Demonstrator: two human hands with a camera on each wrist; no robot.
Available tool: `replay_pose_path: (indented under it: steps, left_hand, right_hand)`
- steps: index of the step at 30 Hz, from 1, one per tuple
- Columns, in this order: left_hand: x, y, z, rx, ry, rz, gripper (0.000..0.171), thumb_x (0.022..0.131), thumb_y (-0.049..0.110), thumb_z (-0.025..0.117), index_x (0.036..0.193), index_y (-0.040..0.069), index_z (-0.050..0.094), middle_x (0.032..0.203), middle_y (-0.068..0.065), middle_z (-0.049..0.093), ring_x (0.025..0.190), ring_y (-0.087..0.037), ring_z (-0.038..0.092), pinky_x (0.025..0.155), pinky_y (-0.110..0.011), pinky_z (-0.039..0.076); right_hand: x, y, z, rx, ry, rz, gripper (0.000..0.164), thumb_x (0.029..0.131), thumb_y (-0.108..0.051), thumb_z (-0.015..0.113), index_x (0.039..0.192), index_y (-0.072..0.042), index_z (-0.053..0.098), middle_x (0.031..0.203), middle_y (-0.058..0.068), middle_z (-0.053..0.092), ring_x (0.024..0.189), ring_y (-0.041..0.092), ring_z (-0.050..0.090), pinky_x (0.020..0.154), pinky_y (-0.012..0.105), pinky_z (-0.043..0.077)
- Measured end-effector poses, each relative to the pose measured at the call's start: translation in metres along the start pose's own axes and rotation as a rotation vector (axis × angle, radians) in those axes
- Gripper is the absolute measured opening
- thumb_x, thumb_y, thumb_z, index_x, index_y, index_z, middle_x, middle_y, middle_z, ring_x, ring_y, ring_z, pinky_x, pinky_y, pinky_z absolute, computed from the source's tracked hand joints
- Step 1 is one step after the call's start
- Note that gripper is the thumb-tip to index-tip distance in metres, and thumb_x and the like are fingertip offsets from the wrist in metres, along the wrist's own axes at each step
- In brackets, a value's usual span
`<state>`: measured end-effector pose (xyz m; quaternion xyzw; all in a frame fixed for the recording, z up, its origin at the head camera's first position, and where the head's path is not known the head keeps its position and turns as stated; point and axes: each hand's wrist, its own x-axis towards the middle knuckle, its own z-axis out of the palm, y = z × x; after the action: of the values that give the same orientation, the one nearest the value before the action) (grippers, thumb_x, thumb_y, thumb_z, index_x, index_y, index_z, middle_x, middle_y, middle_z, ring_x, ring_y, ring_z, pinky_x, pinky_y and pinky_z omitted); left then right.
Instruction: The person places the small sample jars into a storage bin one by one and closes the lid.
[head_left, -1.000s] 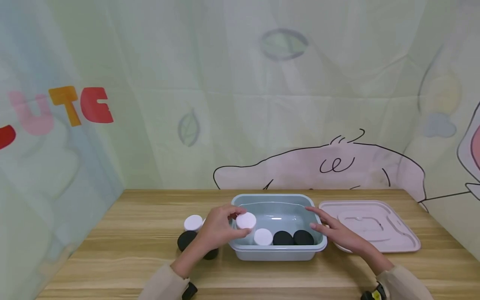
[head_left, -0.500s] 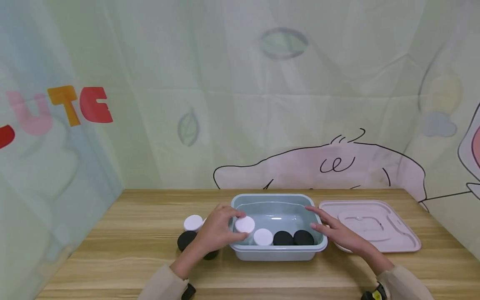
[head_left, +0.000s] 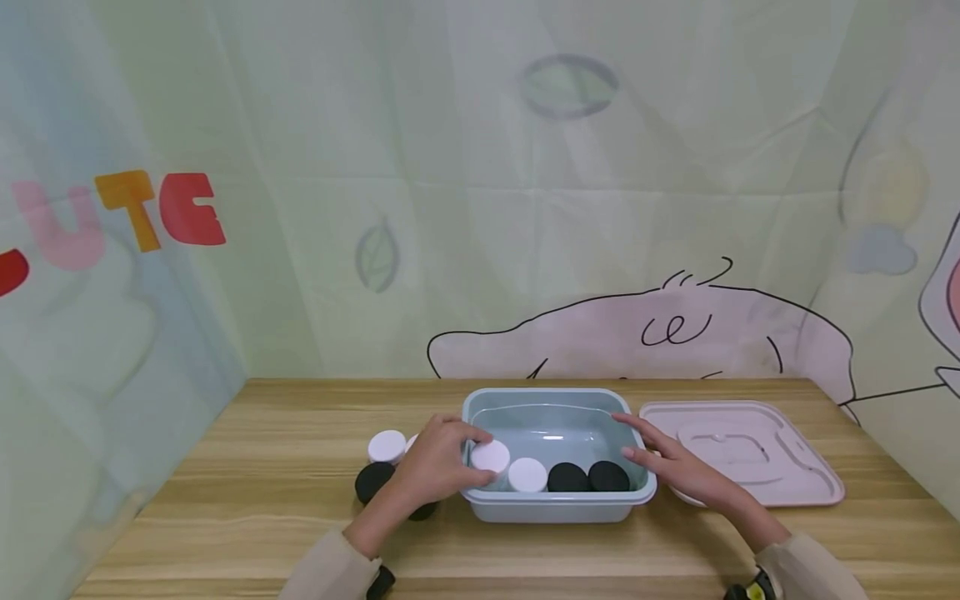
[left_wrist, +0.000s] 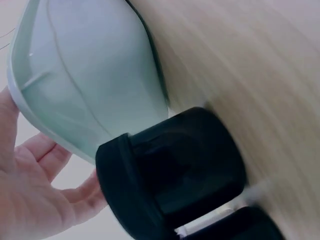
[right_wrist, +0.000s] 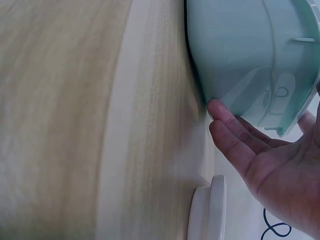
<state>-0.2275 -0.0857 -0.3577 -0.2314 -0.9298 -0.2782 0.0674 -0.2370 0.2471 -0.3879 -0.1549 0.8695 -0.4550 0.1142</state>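
A pale blue-green plastic bin stands on the table. Inside its left end, my left hand pinches a white round-lidded jar between fingers and thumb. Beside that jar in the bin are another white jar and two black jars in a row along the front wall. My right hand touches the bin's right side with fingers extended. In the right wrist view, some of its fingers lie against the outer wall. The left wrist view hides the pinched jar behind the bin wall.
Left of the bin, partly behind my left arm, are white jars and black jars. One black jar looms in the left wrist view. A pinkish lid lies right of the bin. A printed cloth hangs behind the table.
My left hand has lowered the white jar slightly into the bin, down beside the other white jar. My right hand has stayed at the bin's right side.
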Motion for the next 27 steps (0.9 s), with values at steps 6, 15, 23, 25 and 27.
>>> replay_pose_path:
  steps: [6, 15, 23, 25, 27]
  left_hand:
    - [0.003, 0.004, -0.003, 0.009, -0.094, -0.001, 0.041, 0.065, 0.027, 0.079, 0.098, 0.004, 0.069, 0.095, -0.005, 0.067, 0.09, -0.021, 0.06, 0.078, -0.036, 0.048]
    - [0.009, 0.013, -0.006, 0.114, -0.179, -0.022, 0.039, 0.063, 0.024, 0.08, 0.095, 0.004, 0.07, 0.089, -0.003, 0.067, 0.082, -0.016, 0.058, 0.074, -0.032, 0.047]
    - [0.012, 0.017, -0.005, 0.19, -0.182, -0.008, 0.033, 0.061, 0.026, 0.081, 0.087, 0.007, 0.07, 0.077, 0.0, 0.064, 0.07, -0.012, 0.053, 0.063, -0.026, 0.044]
    - [0.012, 0.017, -0.005, 0.201, -0.179, -0.007, 0.033, 0.061, 0.026, 0.081, 0.086, 0.007, 0.071, 0.076, 0.001, 0.064, 0.069, -0.011, 0.052, 0.062, -0.025, 0.044]
    - [0.013, 0.018, -0.004, 0.212, -0.174, -0.01, 0.032, 0.061, 0.026, 0.081, 0.086, 0.008, 0.071, 0.076, 0.001, 0.064, 0.069, -0.011, 0.053, 0.061, -0.025, 0.044]
  right_hand:
    - [0.0, 0.0, 0.0, 0.001, -0.003, 0.006, 0.054, 0.095, -0.034, 0.043, 0.143, -0.017, 0.025, 0.149, 0.023, 0.009, 0.129, 0.052, 0.016, 0.094, 0.068, 0.021]
    - [-0.001, -0.001, 0.001, 0.002, 0.0, 0.01, 0.054, 0.095, -0.033, 0.042, 0.143, -0.016, 0.025, 0.149, 0.023, 0.01, 0.129, 0.052, 0.018, 0.094, 0.068, 0.021]
    - [-0.001, -0.002, 0.001, 0.0, 0.005, 0.007, 0.054, 0.095, -0.035, 0.043, 0.143, -0.017, 0.025, 0.149, 0.023, 0.01, 0.129, 0.052, 0.017, 0.095, 0.068, 0.021]
    - [-0.001, -0.002, 0.001, -0.002, 0.006, 0.008, 0.054, 0.095, -0.035, 0.043, 0.143, -0.017, 0.025, 0.149, 0.023, 0.009, 0.129, 0.052, 0.017, 0.095, 0.068, 0.021]
    - [-0.001, -0.001, 0.001, -0.003, 0.007, 0.006, 0.054, 0.095, -0.035, 0.043, 0.143, -0.017, 0.025, 0.149, 0.023, 0.009, 0.129, 0.052, 0.017, 0.095, 0.068, 0.021]
